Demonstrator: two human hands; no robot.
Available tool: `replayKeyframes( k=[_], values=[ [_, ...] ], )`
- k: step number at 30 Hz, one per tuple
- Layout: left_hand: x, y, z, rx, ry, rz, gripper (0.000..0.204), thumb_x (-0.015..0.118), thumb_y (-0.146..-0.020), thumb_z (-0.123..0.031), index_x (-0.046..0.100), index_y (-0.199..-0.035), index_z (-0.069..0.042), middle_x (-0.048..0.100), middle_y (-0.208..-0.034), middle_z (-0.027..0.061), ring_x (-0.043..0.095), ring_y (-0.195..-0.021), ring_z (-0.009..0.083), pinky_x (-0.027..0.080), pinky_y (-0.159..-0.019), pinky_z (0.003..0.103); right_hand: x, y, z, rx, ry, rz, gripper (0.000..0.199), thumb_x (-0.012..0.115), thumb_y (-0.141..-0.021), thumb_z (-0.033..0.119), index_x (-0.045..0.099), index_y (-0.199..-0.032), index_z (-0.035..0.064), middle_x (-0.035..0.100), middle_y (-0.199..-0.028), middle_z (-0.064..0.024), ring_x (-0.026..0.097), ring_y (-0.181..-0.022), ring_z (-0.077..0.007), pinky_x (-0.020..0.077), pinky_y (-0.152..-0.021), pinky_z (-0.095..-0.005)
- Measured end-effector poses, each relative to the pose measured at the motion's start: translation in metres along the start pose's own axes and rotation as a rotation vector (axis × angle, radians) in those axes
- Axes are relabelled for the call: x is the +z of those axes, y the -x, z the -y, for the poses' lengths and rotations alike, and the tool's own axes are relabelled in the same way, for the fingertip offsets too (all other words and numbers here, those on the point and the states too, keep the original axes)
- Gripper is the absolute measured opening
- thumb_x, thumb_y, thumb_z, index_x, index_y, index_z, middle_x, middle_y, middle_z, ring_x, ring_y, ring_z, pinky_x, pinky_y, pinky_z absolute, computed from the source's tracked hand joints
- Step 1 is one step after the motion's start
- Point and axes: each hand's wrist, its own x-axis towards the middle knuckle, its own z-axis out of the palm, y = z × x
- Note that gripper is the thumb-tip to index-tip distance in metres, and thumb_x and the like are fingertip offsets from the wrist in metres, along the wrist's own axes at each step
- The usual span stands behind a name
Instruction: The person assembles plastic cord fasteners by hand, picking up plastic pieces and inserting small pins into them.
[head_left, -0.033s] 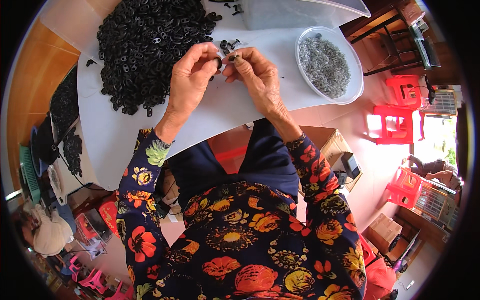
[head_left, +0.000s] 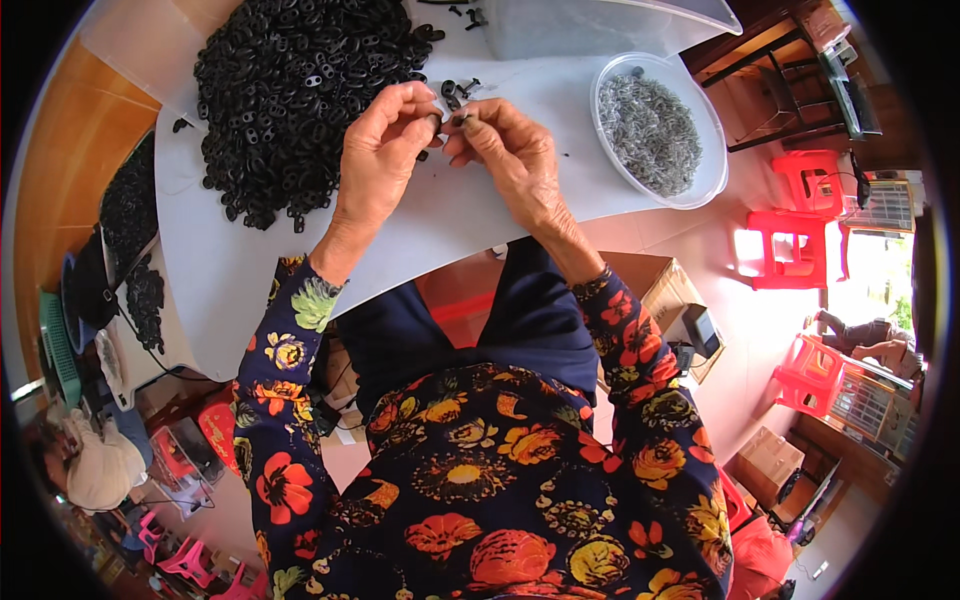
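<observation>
Where the big pale surface (head_left: 540,185) bears a heap of black links (head_left: 300,100), the left hand (head_left: 385,148), by the heap's right side, pinches a small dark bit (head_left: 436,121) in its grip. Near it, the right hand (head_left: 512,155) pinches a tiny black piece (head_left: 461,119). Both look light, stiff, maybe slippery: hold them by their edges.

Left hand (head_left: 380,150): pinches dark piece (head_left: 434,121)
Right hand (head_left: 515,155): alongside, pinching second piece (head_left: 460,119)
Black links (head_left: 300,105): heaped, hands' nine o'clock
Round tub (head_left: 711,150): clear pieces (head_left: 650,135), three o'clock
</observation>
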Motion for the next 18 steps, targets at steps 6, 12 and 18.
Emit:
replayKeyframes(
  k=[6,12,18],
  values=[
    [-0.009,-0.012,-0.002,-0.148,0.141,0.060,0.027,0.059,-0.089,-0.008,0.055,-0.115,0.000,0.063,-0.096,0.0035,0.057,-0.085,0.0088,0.048,-0.075,0.024,-0.001,0.001,0.001,0.055,0.115,0.014,0.009,0.060,-0.090,0.005,0.062,-0.095,-0.0023,0.062,-0.077,-0.0018,0.056,-0.070,-0.0071,0.0486,-0.067,-0.0223],
    [-0.009,-0.019,-0.009,-0.189,0.173,0.108,0.025,0.060,-0.090,-0.010,0.056,-0.114,-0.001,0.065,-0.093,0.0030,0.057,-0.081,0.0091,0.047,-0.073,0.024,-0.001,0.001,0.000,0.052,0.095,-0.008,0.006,0.060,-0.086,0.001,0.061,-0.092,-0.0023,0.061,-0.077,-0.0010,0.056,-0.069,-0.0067,0.0487,-0.068,-0.0222],
    [-0.008,-0.019,-0.011,-0.183,0.090,0.125,0.026,0.062,-0.089,-0.013,0.057,-0.113,-0.002,0.066,-0.091,0.0027,0.056,-0.080,0.0084,0.046,-0.072,0.023,0.000,0.002,0.000,0.052,0.059,-0.021,0.006,0.060,-0.086,0.000,0.060,-0.092,-0.0018,0.060,-0.079,-0.0003,0.056,-0.072,-0.0066,0.0484,-0.069,-0.0221]
  ],
)
